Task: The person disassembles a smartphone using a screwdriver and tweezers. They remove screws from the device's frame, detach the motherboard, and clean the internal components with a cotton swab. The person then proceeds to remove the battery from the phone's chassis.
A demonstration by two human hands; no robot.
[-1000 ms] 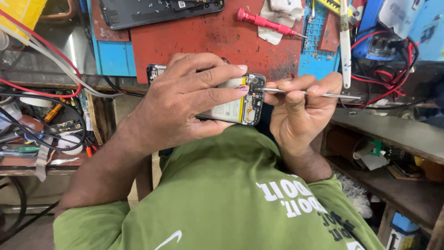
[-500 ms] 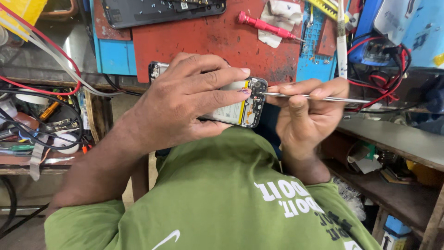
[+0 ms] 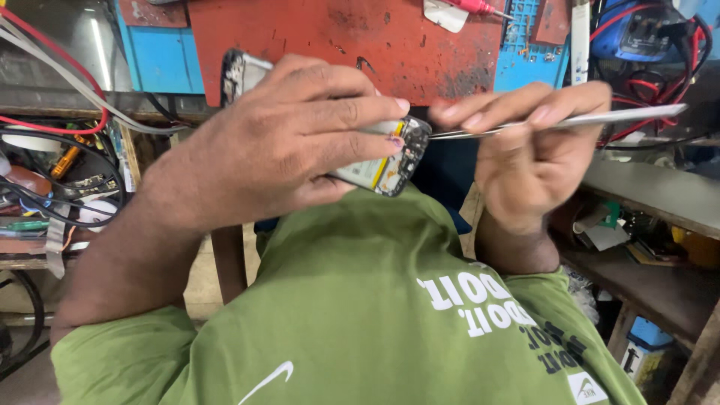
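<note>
My left hand (image 3: 277, 142) wraps around an opened smartphone (image 3: 390, 161) with its back cover off, so its battery and circuit board show at the right end. My right hand (image 3: 525, 150) pinches metal tweezers (image 3: 600, 118), whose tips touch the phone's exposed board near its right end. Both hands are held above my lap, over my green shirt (image 3: 360, 315). Most of the phone is hidden under my left fingers.
A red work mat (image 3: 337, 37) lies on a blue-edged bench beyond the hands. A red screwdriver (image 3: 480, 7) rests at its far side. Tangled red and black wires (image 3: 45, 127) crowd the left; a blue device (image 3: 637, 30) with leads sits at the right. Wooden shelves (image 3: 652, 262) hold clutter.
The view has moved closer to the hands, which now sit lower and fill more of the frame. The tweezers stay at the phone's right end.
</note>
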